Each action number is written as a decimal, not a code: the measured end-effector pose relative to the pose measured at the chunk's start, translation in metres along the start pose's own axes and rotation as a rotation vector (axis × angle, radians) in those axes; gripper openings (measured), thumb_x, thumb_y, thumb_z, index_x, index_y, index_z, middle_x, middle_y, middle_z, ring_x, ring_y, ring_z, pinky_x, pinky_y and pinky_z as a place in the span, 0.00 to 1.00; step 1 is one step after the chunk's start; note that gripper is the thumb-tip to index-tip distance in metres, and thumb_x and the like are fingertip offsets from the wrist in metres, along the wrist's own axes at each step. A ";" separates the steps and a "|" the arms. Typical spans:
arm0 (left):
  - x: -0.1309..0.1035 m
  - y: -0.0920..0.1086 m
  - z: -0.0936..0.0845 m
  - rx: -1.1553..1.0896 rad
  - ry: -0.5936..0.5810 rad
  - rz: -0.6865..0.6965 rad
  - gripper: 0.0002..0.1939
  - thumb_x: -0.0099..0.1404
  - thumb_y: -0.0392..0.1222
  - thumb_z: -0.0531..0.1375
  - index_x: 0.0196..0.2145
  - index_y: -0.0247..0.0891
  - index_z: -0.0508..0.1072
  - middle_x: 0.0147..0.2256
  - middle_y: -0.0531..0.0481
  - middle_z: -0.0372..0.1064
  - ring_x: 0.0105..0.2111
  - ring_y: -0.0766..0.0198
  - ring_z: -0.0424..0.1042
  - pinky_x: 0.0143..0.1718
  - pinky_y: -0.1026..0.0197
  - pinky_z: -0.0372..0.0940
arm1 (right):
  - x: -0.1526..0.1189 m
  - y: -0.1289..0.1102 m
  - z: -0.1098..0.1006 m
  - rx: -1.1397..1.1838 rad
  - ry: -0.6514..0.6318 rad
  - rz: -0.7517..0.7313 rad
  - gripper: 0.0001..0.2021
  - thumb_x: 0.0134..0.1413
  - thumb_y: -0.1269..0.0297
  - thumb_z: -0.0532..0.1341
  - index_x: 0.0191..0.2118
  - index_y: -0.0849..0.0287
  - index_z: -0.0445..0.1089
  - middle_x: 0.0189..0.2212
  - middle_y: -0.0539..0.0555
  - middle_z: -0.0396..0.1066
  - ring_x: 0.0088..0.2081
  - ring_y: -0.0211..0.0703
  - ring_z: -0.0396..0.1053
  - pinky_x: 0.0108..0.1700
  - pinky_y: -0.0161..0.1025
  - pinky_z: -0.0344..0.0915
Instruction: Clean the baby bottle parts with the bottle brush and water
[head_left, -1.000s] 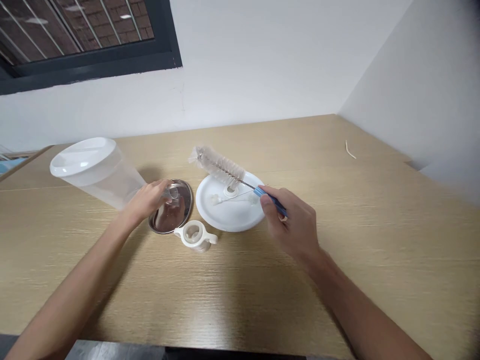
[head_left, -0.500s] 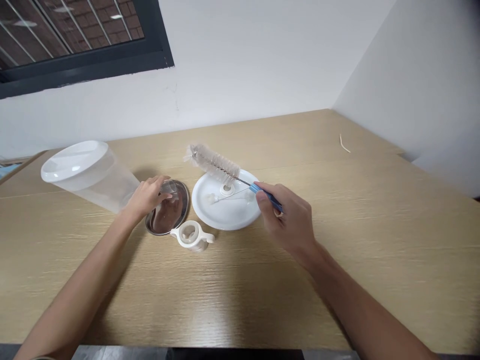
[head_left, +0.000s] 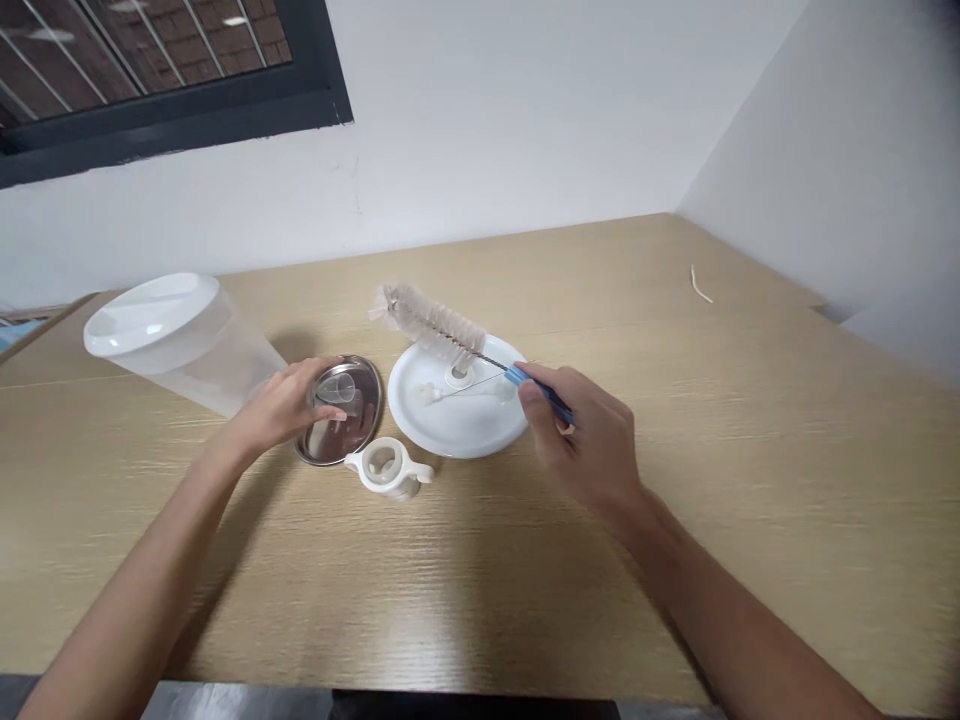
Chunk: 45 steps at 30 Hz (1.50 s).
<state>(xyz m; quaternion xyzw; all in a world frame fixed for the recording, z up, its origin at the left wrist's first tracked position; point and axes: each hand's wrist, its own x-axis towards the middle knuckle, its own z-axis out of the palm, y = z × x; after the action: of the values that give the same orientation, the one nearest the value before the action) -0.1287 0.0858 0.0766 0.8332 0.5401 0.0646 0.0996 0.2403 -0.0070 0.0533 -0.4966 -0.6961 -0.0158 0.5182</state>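
Observation:
My right hand (head_left: 589, 430) grips the blue handle of a bottle brush (head_left: 439, 325), its pale bristles pointing up and left over a white plate (head_left: 457, 435). A thin wire with a small white tip also runs from the handle above the plate. On a shiny oval metal tray (head_left: 375, 400) stands a small clear cup (head_left: 339, 388). My left hand (head_left: 292, 400) is beside that cup, thumb and fingers apart, partly covering the tray's left side. Just in front of the tray sits a white two-handled ring-shaped holder (head_left: 388, 470).
Behind my left hand stands a tall translucent plastic pitcher (head_left: 202, 345) with a white lid. A small bent pale strip (head_left: 701, 285) lies far right on the wooden table (head_left: 750, 450). White walls and a dark window frame (head_left: 225, 105) border the back.
My left thumb and fingers have spread away from the small clear cup, which stays on the tray. My right hand holds the brush almost unmoved; the view has shifted slightly.

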 end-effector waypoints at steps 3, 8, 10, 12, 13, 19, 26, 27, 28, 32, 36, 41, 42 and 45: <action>-0.008 0.004 -0.006 -0.068 0.040 -0.021 0.37 0.68 0.67 0.58 0.65 0.42 0.66 0.62 0.41 0.71 0.59 0.43 0.73 0.60 0.47 0.67 | 0.000 0.001 0.001 -0.007 0.006 -0.011 0.11 0.70 0.64 0.58 0.49 0.58 0.77 0.32 0.51 0.78 0.26 0.37 0.69 0.29 0.37 0.64; -0.014 -0.010 0.003 -0.094 -0.021 -0.039 0.35 0.71 0.67 0.54 0.65 0.42 0.67 0.61 0.40 0.73 0.57 0.44 0.75 0.57 0.47 0.68 | 0.000 0.002 0.001 -0.015 -0.009 0.007 0.12 0.71 0.61 0.57 0.48 0.57 0.77 0.32 0.52 0.79 0.27 0.38 0.70 0.30 0.38 0.65; -0.016 -0.019 0.008 -0.081 -0.064 -0.008 0.35 0.70 0.64 0.57 0.67 0.43 0.66 0.61 0.40 0.73 0.56 0.45 0.75 0.56 0.47 0.69 | 0.000 0.002 0.001 -0.024 -0.019 0.020 0.12 0.71 0.60 0.57 0.48 0.57 0.77 0.32 0.52 0.79 0.27 0.39 0.71 0.30 0.38 0.65; -0.016 -0.026 0.011 -0.050 -0.085 0.020 0.32 0.70 0.60 0.59 0.66 0.43 0.66 0.59 0.40 0.74 0.55 0.45 0.75 0.57 0.46 0.68 | 0.000 0.002 0.000 -0.024 -0.015 0.017 0.12 0.71 0.60 0.57 0.48 0.57 0.78 0.31 0.52 0.79 0.27 0.39 0.71 0.30 0.38 0.66; -0.016 -0.028 0.013 -0.031 -0.085 0.023 0.31 0.70 0.57 0.59 0.66 0.43 0.67 0.58 0.40 0.75 0.55 0.45 0.75 0.57 0.45 0.67 | 0.000 0.001 0.000 -0.023 -0.010 0.011 0.12 0.71 0.60 0.57 0.48 0.57 0.78 0.31 0.52 0.78 0.26 0.39 0.70 0.30 0.38 0.66; -0.016 -0.022 0.012 -0.024 -0.028 0.024 0.25 0.71 0.54 0.57 0.61 0.43 0.72 0.57 0.41 0.76 0.55 0.46 0.75 0.60 0.44 0.66 | 0.000 0.001 0.000 -0.038 -0.017 0.006 0.12 0.71 0.60 0.57 0.48 0.56 0.78 0.31 0.53 0.79 0.27 0.41 0.72 0.32 0.39 0.68; -0.046 -0.009 0.004 -0.178 -0.055 -0.035 0.31 0.67 0.60 0.62 0.62 0.43 0.72 0.59 0.42 0.75 0.58 0.47 0.75 0.60 0.47 0.69 | 0.000 0.001 0.000 -0.054 -0.017 -0.008 0.11 0.70 0.62 0.58 0.48 0.55 0.77 0.34 0.53 0.81 0.28 0.40 0.73 0.31 0.39 0.68; -0.050 -0.008 0.004 -0.189 -0.064 -0.042 0.30 0.67 0.59 0.63 0.62 0.43 0.72 0.59 0.43 0.76 0.57 0.47 0.76 0.60 0.47 0.69 | -0.001 0.001 0.000 -0.054 -0.015 -0.015 0.11 0.70 0.62 0.58 0.48 0.55 0.77 0.35 0.53 0.81 0.28 0.40 0.73 0.31 0.39 0.68; -0.053 -0.007 0.005 -0.200 -0.075 -0.046 0.30 0.67 0.59 0.63 0.62 0.44 0.72 0.58 0.43 0.76 0.56 0.47 0.76 0.59 0.48 0.70 | -0.001 0.001 0.000 -0.057 -0.015 -0.019 0.11 0.70 0.62 0.58 0.49 0.55 0.77 0.36 0.54 0.81 0.29 0.40 0.73 0.31 0.39 0.68; -0.057 -0.003 0.008 -0.248 -0.094 -0.045 0.30 0.65 0.58 0.66 0.61 0.45 0.74 0.58 0.44 0.77 0.55 0.47 0.77 0.58 0.47 0.71 | -0.001 0.002 0.000 -0.066 -0.023 -0.006 0.11 0.70 0.62 0.58 0.49 0.55 0.77 0.36 0.53 0.81 0.29 0.40 0.74 0.32 0.39 0.69; -0.057 0.001 0.007 -0.281 -0.111 -0.036 0.29 0.64 0.56 0.66 0.60 0.45 0.75 0.58 0.44 0.77 0.55 0.48 0.77 0.59 0.47 0.71 | 0.000 0.002 0.000 -0.060 -0.025 -0.013 0.11 0.70 0.62 0.58 0.48 0.54 0.77 0.35 0.53 0.81 0.28 0.40 0.73 0.31 0.39 0.68; -0.059 0.003 0.007 -0.296 -0.109 -0.024 0.29 0.63 0.57 0.67 0.59 0.44 0.75 0.59 0.45 0.76 0.57 0.48 0.76 0.60 0.48 0.70 | 0.000 0.002 0.001 -0.057 -0.020 -0.018 0.10 0.70 0.62 0.58 0.49 0.54 0.77 0.35 0.53 0.80 0.28 0.39 0.72 0.30 0.39 0.67; -0.059 0.003 0.007 -0.301 -0.106 -0.017 0.30 0.63 0.57 0.68 0.59 0.43 0.75 0.59 0.45 0.76 0.58 0.48 0.76 0.61 0.48 0.70 | -0.001 0.002 0.001 -0.053 -0.016 -0.022 0.10 0.70 0.63 0.58 0.49 0.55 0.77 0.35 0.53 0.80 0.28 0.39 0.72 0.30 0.39 0.67; -0.060 0.001 0.009 -0.301 -0.097 -0.006 0.30 0.63 0.57 0.68 0.59 0.43 0.75 0.60 0.44 0.76 0.58 0.47 0.75 0.60 0.48 0.70 | 0.000 0.002 0.001 -0.055 -0.021 -0.029 0.10 0.70 0.63 0.58 0.48 0.55 0.77 0.34 0.53 0.80 0.28 0.39 0.72 0.30 0.38 0.67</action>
<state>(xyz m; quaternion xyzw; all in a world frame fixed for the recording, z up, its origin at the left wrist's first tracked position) -0.1504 0.0297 0.0678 0.8094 0.5212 0.1044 0.2497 0.2412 -0.0056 0.0513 -0.5007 -0.7079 -0.0371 0.4968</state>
